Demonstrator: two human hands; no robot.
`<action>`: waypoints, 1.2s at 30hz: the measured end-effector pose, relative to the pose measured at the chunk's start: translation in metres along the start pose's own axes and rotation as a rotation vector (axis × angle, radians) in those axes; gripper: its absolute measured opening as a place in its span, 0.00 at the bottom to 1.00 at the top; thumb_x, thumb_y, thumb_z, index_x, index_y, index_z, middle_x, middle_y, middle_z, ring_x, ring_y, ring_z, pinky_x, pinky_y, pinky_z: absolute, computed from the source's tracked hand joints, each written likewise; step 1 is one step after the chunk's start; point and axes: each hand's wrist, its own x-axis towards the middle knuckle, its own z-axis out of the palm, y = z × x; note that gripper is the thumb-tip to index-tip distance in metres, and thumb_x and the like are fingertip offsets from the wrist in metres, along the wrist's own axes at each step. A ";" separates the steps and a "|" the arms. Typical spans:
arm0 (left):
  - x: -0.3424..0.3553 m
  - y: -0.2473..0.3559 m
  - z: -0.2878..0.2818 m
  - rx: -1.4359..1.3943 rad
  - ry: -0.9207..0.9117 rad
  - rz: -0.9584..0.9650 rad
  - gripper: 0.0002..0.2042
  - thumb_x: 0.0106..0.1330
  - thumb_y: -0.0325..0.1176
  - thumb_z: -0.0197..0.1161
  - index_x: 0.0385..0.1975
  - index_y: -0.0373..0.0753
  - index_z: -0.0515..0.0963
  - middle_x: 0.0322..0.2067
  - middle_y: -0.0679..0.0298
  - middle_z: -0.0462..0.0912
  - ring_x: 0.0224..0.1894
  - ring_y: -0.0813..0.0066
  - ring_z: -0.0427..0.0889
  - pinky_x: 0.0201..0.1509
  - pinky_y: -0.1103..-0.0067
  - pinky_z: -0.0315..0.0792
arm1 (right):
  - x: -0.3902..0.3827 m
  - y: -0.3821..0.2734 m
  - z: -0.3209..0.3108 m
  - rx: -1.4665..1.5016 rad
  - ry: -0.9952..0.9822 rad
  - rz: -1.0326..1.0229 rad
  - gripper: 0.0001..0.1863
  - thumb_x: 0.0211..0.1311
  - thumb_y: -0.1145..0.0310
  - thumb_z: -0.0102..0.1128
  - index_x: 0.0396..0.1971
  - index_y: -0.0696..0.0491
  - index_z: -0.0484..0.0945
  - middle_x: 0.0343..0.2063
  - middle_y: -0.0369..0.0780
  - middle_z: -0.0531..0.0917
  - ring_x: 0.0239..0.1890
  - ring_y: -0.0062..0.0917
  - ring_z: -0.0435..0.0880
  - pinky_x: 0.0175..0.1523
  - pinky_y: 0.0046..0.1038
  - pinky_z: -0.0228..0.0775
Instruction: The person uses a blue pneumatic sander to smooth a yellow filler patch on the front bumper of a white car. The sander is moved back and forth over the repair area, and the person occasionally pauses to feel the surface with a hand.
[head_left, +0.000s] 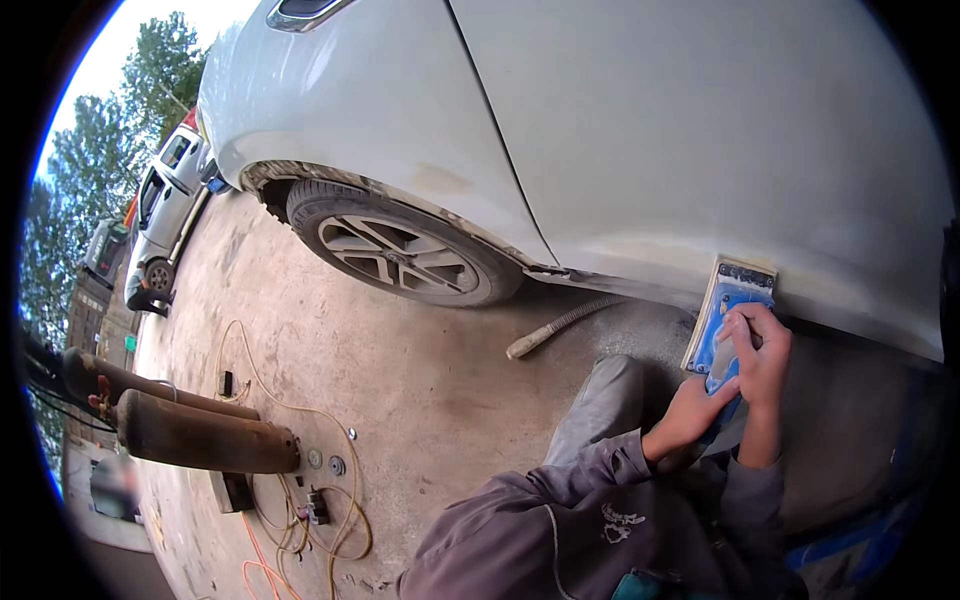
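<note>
Blue sander [739, 290] in both hands [762, 365] meets the car door [700, 120].

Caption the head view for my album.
A person holds a blue sander at a pale car door, with a wheel and two brown cylinders to the left.

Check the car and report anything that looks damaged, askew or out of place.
On the white car, the curved wheel-arch edge above the grey spoked wheel looks ragged and patched with brown, and a tan patch sits just above it. Both break the otherwise smooth, pale bodywork.
</note>
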 end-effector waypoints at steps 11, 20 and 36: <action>0.010 0.003 -0.005 0.129 0.049 0.005 0.20 0.69 0.45 0.60 0.32 0.29 0.80 0.25 0.65 0.83 0.28 0.82 0.78 0.32 0.78 0.72 | 0.005 0.006 -0.003 0.068 0.043 -0.027 0.04 0.64 0.79 0.57 0.33 0.64 0.79 0.24 0.38 0.83 0.30 0.14 0.83 0.33 0.19 0.75; 0.009 0.013 0.010 0.117 -0.040 0.029 0.21 0.71 0.47 0.59 0.34 0.30 0.79 0.27 0.67 0.80 0.30 0.84 0.74 0.33 0.79 0.70 | 0.002 -0.001 -0.020 0.039 0.151 -0.020 0.05 0.64 0.76 0.59 0.32 0.63 0.80 0.22 0.40 0.84 0.27 0.18 0.85 0.35 0.21 0.77; 0.007 0.011 -0.001 0.189 -0.053 0.038 0.28 0.73 0.55 0.52 0.38 0.28 0.77 0.29 0.67 0.79 0.30 0.82 0.75 0.31 0.81 0.67 | 0.006 0.002 -0.010 -0.063 0.164 -0.096 0.04 0.62 0.76 0.60 0.30 0.60 0.80 0.21 0.38 0.84 0.25 0.18 0.86 0.31 0.20 0.76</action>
